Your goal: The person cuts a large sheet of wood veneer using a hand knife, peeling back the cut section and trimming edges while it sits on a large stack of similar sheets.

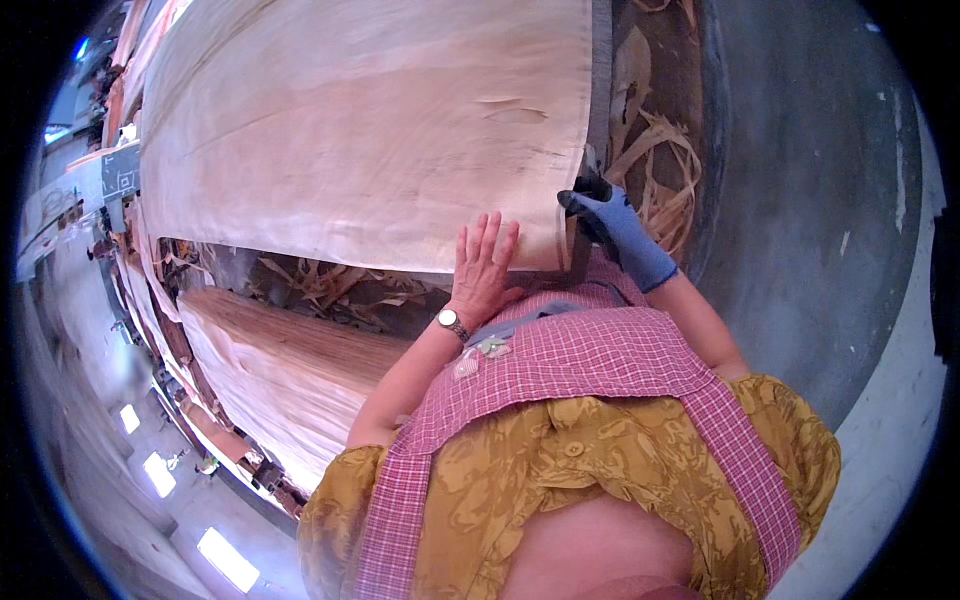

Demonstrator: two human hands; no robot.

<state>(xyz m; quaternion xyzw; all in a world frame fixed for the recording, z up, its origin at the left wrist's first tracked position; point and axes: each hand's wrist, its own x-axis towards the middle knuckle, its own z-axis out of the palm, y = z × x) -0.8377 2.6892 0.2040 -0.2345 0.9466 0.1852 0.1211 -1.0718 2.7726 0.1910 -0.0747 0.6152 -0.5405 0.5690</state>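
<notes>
Veneer sheet point(370, 130) lies before the person; bare left hand point(482, 278) rests flat on its near edge, fingers spread, grasping nothing; gloved right hand point(608, 218) curls at its right edge, grip's hold unclear

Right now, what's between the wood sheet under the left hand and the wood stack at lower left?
Loose wood strips, torn and curled, lie in the dark gap between wood sheet and wood stack; the head view shows it.
</notes>
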